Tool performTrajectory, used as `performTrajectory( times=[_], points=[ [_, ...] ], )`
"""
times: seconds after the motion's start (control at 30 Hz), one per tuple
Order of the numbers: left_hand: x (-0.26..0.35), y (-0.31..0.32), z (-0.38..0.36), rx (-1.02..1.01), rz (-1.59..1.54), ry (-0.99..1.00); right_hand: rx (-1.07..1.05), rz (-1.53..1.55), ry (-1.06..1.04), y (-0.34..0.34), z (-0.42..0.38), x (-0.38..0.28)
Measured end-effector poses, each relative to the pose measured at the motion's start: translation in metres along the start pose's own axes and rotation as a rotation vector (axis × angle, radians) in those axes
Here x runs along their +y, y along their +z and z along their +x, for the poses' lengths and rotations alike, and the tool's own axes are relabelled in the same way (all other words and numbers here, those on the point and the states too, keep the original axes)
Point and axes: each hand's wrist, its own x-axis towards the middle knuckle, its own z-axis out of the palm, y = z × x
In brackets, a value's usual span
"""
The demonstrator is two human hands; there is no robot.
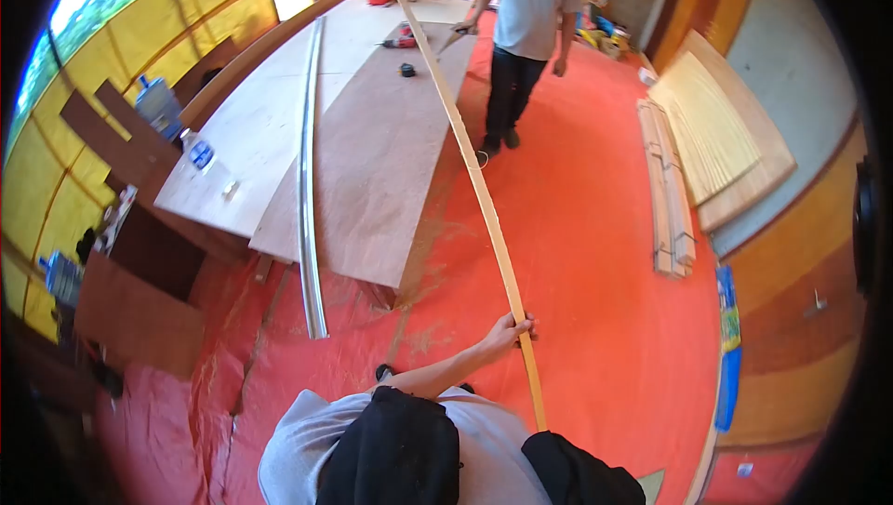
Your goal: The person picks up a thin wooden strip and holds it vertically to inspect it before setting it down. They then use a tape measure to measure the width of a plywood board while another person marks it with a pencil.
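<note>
A long, narrow wooden strip slants from the far end of the worktable down toward my body, above the red floor covering. My left hand is closed round its lower part, with the forearm reaching in from the left. The strip's lower end disappears by dark cloth near my body. My right hand does not show.
Board-topped worktable at left bears a metal channel, red drill, black tape measure and bottle. Another person stands beyond, holding a tool. Bundled wood and panels lie right.
</note>
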Motion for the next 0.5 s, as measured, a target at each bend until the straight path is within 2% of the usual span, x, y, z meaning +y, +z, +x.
performTrajectory(
  times=[0.13, 0.2, 0.23, 0.27, 0.3, 0.33, 0.37, 0.43, 0.5],
  points=[
    [-0.002, -0.019, -0.017, 0.035, 0.156, 0.197, -0.034, -0.307, -0.019, -0.044, 0.041, 0.056],
    [0.011, -0.022, -0.035, 0.089, 0.199, 0.297, 0.065, -0.536, -0.188, -0.063, 0.073, 0.055],
    [0.021, -0.021, -0.044, 0.113, 0.22, 0.347, 0.182, -0.615, -0.329, -0.071, 0.091, 0.045],
    [0.028, -0.021, -0.054, 0.146, 0.219, 0.382, 0.312, -0.649, -0.46, -0.077, 0.104, 0.024],
    [0.031, -0.025, -0.061, 0.165, 0.248, 0.436, 0.487, -0.306, -0.682, -0.078, 0.118, -0.003],
    [0.032, -0.033, -0.066, 0.182, 0.279, 0.49, 0.47, -0.138, -0.825, -0.092, 0.125, -0.049],
    [0.032, -0.037, -0.072, 0.198, 0.311, 0.541, 0.481, -0.037, -0.924, -0.104, 0.098, -0.105],
    [0.038, -0.034, -0.091, 0.256, 0.376, 0.608, 0.405, 0.216, -0.99, -0.121, 0.02, -0.208],
    [0.041, -0.025, -0.112, 0.324, 0.424, 0.619, 0.351, 0.199, -1.217, -0.124, -0.041, -0.281]
  ],
)
